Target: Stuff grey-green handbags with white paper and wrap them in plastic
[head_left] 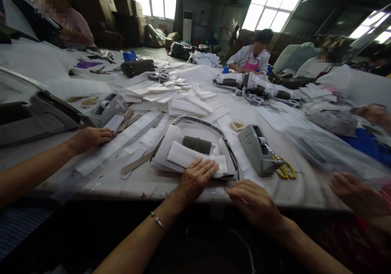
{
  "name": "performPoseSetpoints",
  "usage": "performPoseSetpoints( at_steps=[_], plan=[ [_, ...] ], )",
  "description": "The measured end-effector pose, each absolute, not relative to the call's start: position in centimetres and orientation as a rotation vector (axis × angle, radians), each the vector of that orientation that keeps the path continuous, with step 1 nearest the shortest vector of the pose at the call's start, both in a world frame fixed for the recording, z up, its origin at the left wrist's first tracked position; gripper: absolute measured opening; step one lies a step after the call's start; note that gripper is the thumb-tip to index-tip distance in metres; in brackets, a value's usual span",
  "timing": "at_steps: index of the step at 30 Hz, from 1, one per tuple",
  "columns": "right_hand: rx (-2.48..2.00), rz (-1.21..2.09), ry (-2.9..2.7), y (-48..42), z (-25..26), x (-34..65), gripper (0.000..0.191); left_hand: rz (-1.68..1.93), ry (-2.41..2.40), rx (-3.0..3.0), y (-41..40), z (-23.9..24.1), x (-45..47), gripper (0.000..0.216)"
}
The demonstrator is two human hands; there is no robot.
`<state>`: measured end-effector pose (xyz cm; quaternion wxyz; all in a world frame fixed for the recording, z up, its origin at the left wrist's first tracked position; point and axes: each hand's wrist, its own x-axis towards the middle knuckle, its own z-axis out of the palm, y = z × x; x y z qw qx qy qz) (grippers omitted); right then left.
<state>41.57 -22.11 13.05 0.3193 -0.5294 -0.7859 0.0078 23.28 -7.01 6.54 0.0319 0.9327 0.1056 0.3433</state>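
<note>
A handbag (161, 149) with a plastic-wrapped handle (207, 123) lies at the table's front edge, with white sheet material around it. Across it is a folded white foam strip (186, 156), below a dark olive roll-shaped part (197, 144). My left hand (198, 178) rests flat on the strip's right half, fingers stretched out and close together. Just right of the bag's lower corner, my right hand (258, 204) is closed, its fingers curled at the table edge. Whatever is between those fingertips is hidden.
Right of the bag stand a grey tape dispenser (255, 147) and yellow-handled scissors (287, 169). A small dish (237, 125) sits behind. White strips (174, 96) are heaped mid-table. Co-workers' hands reach in at left (91, 136) and right (351, 192); another person (253, 58) works opposite.
</note>
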Motion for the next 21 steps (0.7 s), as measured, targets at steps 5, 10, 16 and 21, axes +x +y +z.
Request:
performPoseSetpoints(
  at_steps=[5,10,16,21],
  plan=[
    [-1.478,-0.225,-2.416,-25.0,7.2,41.1,0.048,1.009,0.312,2.891,-6.9,6.6,23.3,0.043],
    [-1.402,-0.281,-2.253,-23.2,5.3,40.7,0.042,1.013,0.305,2.933,-6.9,7.0,23.2,0.042],
    [-1.265,-0.159,-1.928,-21.8,6.5,38.8,0.032,1.066,0.359,2.99,-7.4,7.0,23.3,0.041],
    [-1.327,-0.042,-1.826,-23.0,6.6,37.5,0.034,1.118,0.419,2.982,-7.6,6.7,23.7,0.037]
  ],
)
